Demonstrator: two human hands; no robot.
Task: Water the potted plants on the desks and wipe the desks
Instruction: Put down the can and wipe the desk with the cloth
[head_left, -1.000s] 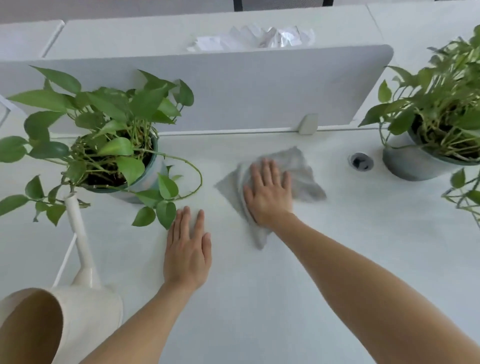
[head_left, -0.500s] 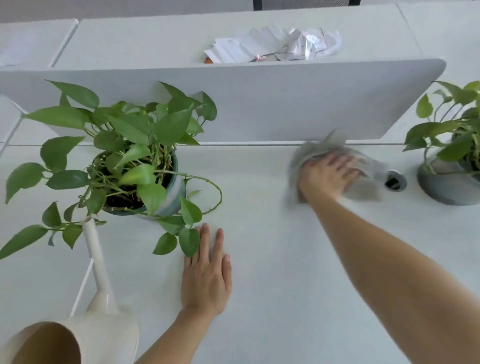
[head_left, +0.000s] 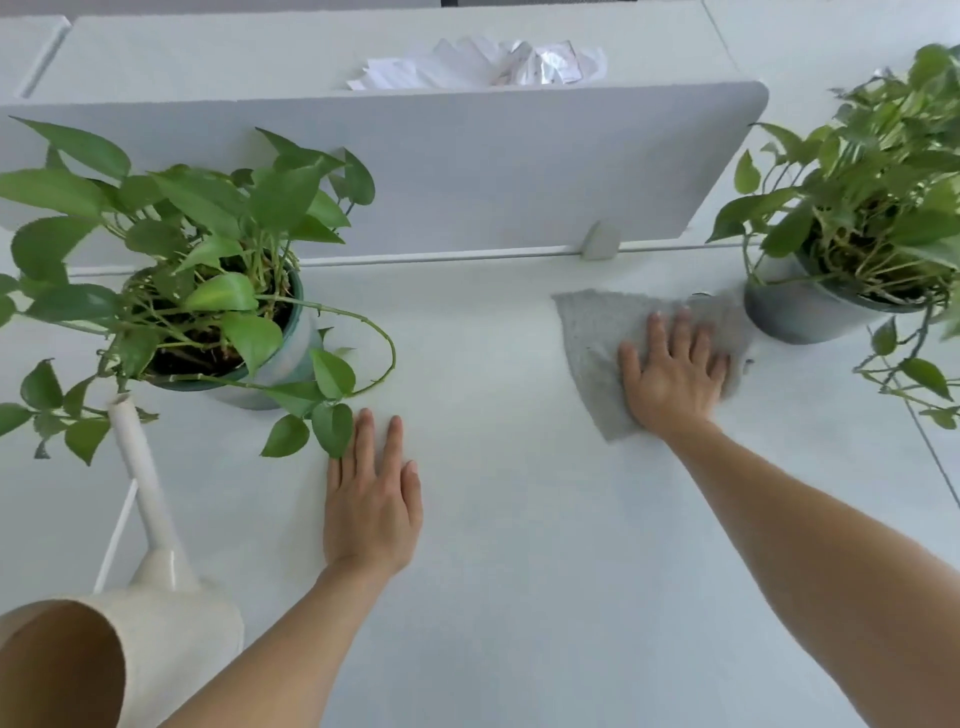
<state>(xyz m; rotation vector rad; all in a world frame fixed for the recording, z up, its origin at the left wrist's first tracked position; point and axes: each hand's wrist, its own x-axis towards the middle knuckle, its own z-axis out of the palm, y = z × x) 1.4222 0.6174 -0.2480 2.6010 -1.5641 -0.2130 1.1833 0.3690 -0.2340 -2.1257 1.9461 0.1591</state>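
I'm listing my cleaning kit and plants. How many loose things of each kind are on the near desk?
Potted plants: 2, the left plant and the right plant
Watering can: 1
Grey cloth: 1, under the right hand
Total: 4

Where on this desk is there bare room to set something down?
Bare desk runs between the left hand and the grey cloth, back to the divider. Crowded: far left, with left plant and watering can; far right, where the cloth under the right hand lies close to the right plant.
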